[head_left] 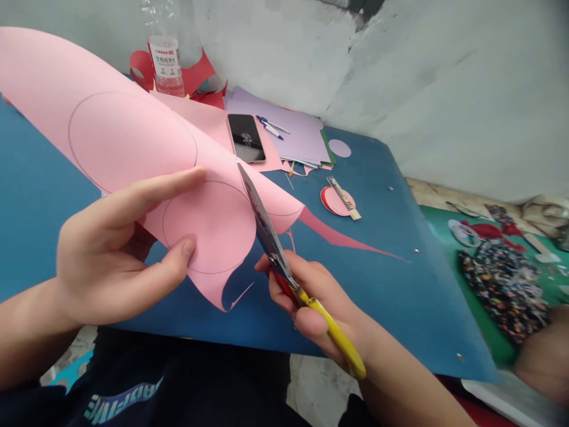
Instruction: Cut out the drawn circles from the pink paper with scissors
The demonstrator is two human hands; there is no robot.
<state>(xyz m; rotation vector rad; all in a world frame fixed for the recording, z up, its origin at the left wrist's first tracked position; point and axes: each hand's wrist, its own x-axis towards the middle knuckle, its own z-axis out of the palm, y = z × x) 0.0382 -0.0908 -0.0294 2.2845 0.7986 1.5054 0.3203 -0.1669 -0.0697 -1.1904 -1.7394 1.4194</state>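
Left hand (102, 252): grip holding a pink sheet (133, 136), thumb and index finger lying on its near face, remaining fingers curled partly out of sight behind. Right hand (329, 293): grip closed round the handles of yellow-and-red scissors (267, 231), blades pointing up and away from the body. Whether the blades are parted cannot be told.

Sheet is raised over the blue worktop (377, 267), bowed, its lower corner curling. Two drawn circles are plain to see, with part of a third to the right; the blades lie at the right edge of the one by the thumb. A narrow pink strip (342, 237) trails rightward from the sheet.

Beyond the sheet: phone (246, 139) on pink paper; lilac sheets (302, 145) beside it; bottle (166, 65) among red paper scraps (200, 71). Right of these: lilac disc (339, 148); pink disc (347, 196) overlapping a red one, a slim flat tool (341, 194) laid across.
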